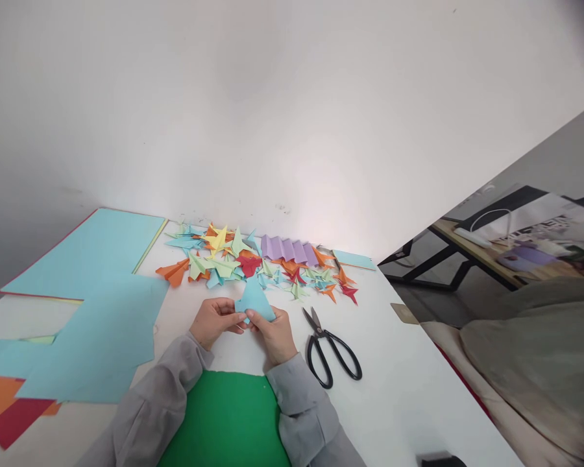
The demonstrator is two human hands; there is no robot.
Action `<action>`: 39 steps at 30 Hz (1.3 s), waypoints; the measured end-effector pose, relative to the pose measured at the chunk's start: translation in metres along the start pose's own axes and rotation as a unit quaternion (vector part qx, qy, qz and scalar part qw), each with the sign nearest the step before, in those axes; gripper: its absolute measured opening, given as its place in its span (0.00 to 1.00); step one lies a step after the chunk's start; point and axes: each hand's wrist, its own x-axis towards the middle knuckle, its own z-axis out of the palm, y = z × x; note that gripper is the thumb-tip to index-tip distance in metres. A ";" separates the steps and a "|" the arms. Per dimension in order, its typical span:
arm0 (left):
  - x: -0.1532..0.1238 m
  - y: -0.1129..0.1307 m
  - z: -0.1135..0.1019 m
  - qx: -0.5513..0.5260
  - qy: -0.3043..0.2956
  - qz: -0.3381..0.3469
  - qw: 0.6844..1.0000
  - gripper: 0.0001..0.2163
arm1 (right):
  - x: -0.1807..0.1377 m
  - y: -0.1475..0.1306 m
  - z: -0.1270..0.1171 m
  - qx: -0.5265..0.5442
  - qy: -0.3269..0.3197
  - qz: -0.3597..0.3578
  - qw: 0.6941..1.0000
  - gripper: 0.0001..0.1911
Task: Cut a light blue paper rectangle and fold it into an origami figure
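A small piece of light blue paper, folded to a point at its top, is held up between my two hands over the white table. My left hand pinches its lower left edge. My right hand grips the lower right side, thumb laid across the front. The fingers behind the paper are partly hidden. Just beyond lies a heap of small folded paper planes in several colours, among them a red plane and a yellow plane. Black-handled scissors rest to the right, blades slightly apart.
Large light blue sheets spread over the left side, with orange and red scraps near the front. A pleated purple paper stands by the wall. A green sheet lies between my forearms. The table's right edge borders bedding.
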 end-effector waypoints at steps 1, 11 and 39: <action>0.000 0.000 0.000 0.004 0.002 0.002 1.000 0.16 | 0.000 0.000 0.000 0.000 -0.005 0.000 1.000 0.16; -0.001 0.003 0.002 0.005 0.011 0.006 1.000 0.17 | 0.000 0.000 0.000 0.008 -0.016 -0.007 1.000 0.19; 0.001 -0.004 0.005 -0.018 0.012 0.038 0.999 0.20 | -0.001 0.001 -0.001 0.004 -0.031 -0.008 0.999 0.15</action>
